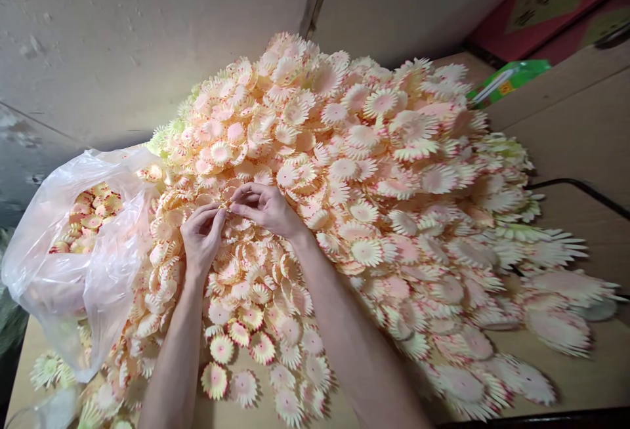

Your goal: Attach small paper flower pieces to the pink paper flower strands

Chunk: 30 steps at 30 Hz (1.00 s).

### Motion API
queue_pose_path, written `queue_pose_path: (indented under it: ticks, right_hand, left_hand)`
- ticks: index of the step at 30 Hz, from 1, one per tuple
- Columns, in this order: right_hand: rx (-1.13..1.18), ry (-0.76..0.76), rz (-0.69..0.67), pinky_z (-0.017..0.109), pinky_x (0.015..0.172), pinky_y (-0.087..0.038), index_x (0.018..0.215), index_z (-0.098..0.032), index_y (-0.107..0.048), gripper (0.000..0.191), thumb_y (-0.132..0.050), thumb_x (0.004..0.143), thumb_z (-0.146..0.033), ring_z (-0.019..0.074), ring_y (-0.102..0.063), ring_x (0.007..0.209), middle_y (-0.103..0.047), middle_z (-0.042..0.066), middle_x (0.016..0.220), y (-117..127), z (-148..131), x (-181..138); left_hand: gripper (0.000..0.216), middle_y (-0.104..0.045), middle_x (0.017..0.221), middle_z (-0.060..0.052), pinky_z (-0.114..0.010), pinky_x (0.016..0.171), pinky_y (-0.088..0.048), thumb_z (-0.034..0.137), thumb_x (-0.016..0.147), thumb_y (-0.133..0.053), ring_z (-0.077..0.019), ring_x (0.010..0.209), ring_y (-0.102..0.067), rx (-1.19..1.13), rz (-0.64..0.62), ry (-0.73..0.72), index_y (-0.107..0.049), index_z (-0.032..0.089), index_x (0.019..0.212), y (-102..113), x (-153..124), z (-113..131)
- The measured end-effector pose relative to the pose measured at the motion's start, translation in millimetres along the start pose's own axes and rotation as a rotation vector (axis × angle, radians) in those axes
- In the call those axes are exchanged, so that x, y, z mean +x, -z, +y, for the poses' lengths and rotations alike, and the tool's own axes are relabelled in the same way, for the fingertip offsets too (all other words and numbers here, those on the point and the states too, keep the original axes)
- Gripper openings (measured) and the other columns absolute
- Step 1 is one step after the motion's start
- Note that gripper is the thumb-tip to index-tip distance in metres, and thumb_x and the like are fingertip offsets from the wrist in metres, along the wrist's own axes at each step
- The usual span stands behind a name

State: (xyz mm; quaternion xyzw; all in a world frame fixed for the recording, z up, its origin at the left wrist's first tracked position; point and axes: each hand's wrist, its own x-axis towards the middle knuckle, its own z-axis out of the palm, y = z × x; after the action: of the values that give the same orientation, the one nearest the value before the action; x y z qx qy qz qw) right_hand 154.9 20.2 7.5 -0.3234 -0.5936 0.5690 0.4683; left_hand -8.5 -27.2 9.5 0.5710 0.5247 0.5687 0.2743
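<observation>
Both hands meet over a big heap of artificial flower petal discs [344, 168], pale cream and pink with fringed rims. My left hand [201, 235] is closed, thumb and forefinger pinched together at a small pale piece. Close beside it, my right hand [263, 209] pinches at the same spot, its fingertips almost touching the left ones. What they hold looks like a petal disc, though the fingers mostly cover it. Below the hands, several discs with redder rims [215, 380] lie on the tabletop.
At the left stands a translucent plastic bag [118, 285] with small red-edged pieces [91, 219] inside. A green packet [514, 81] lies at the back right, near a black cable [581, 185]. A wall [147, 42] rises behind the heap. The wooden tabletop [600, 357] shows at right.
</observation>
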Motion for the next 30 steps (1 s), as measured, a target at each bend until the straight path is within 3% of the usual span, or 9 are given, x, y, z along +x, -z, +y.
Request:
queue_pose_path:
  ticks: [4, 9, 26, 30]
  right_hand:
    - [0.014, -0.007, 0.003, 0.026, 0.073, -0.059, 0.089, -0.019, -0.066, 0.026, -0.079, 0.076, -0.036, 0.0144, -0.070, 0.078, -0.070, 0.002, 0.084, -1.1, -2.7, 0.2]
    - [0.006, -0.035, -0.016, 0.027, 0.071, -0.060, 0.093, -0.019, -0.066, 0.039, -0.087, 0.063, -0.033, 0.0172, -0.071, 0.082, -0.072, 0.002, 0.082, -0.8, -3.6, -0.6]
    - [0.007, -0.014, -0.013, 0.027, 0.077, -0.059, 0.092, -0.018, -0.069, 0.027, -0.079, 0.074, -0.036, 0.0151, -0.071, 0.081, -0.073, 0.004, 0.091, 2.0, -3.2, -0.3]
    - [0.008, -0.028, -0.007, 0.026, 0.072, -0.058, 0.092, -0.018, -0.069, 0.027, -0.080, 0.073, -0.035, 0.0147, -0.070, 0.077, -0.072, 0.003, 0.084, 1.4, -5.6, -1.1]
  left_hand:
    - [0.018, -0.075, 0.092, -0.009, -0.028, 0.074, -0.055, 0.034, 0.084, -0.070, -0.0163, 0.082, -0.070, 0.018, -0.005, -0.005, -0.077, 0.018, 0.080, -0.1, 0.8, -0.1]
    - [0.018, -0.075, 0.091, -0.008, -0.029, 0.074, -0.056, 0.034, 0.084, -0.070, -0.0164, 0.081, -0.070, 0.024, -0.015, -0.026, -0.077, 0.018, 0.081, -0.7, 1.1, -2.0]
    - [0.017, -0.075, 0.092, -0.007, -0.029, 0.079, -0.056, 0.034, 0.085, -0.070, -0.0168, 0.084, -0.070, 0.015, -0.008, -0.027, -0.076, 0.019, 0.083, 0.3, 1.1, -7.1]
    - [0.017, -0.075, 0.092, -0.008, -0.028, 0.077, -0.056, 0.034, 0.084, -0.070, -0.0167, 0.084, -0.069, 0.006, -0.010, -0.018, -0.076, 0.019, 0.083, -0.5, 1.3, -6.4]
